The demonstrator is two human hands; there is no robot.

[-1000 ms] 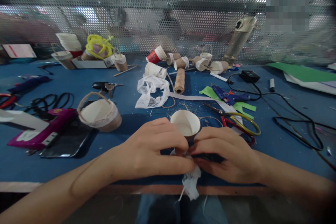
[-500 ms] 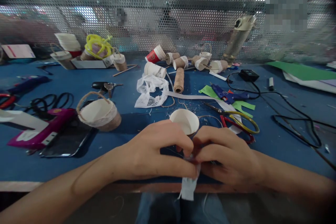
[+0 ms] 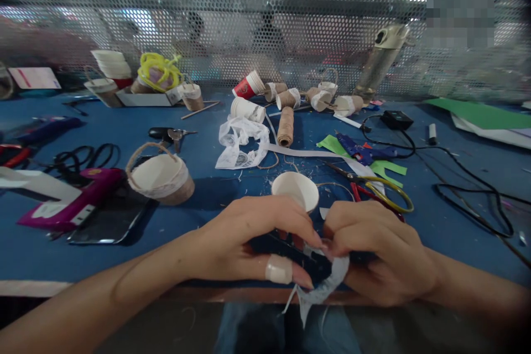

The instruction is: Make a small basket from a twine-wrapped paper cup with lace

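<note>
- A blue, flat tabletop (image 3: 203,146) ran beneath everything, its near edge just under the hands.
- The left hand (image 3: 249,229) held its thumb and index finger spread; the index fingertip met the strip, but whether the half-hidden fingers behind gripped anything, I could not tell.
- The right hand (image 3: 381,251) was curled, pinching the strip between thumb and fingers.
- Scissors with red and yellow handles (image 3: 359,179) lay beyond the right hand.
- A brown-wrapped paper cup with white trim and a twine handle (image 3: 180,191) stood left of the left hand.
- A white-lined, round paper cup (image 3: 295,188) stood just beyond both hands, its front partly hidden.
- A thin, white, gauzy strip (image 3: 332,282) curved between the hands, its end hanging down.
- A beige adhesive bandage (image 3: 279,269) wrapped the left thumb.
</note>
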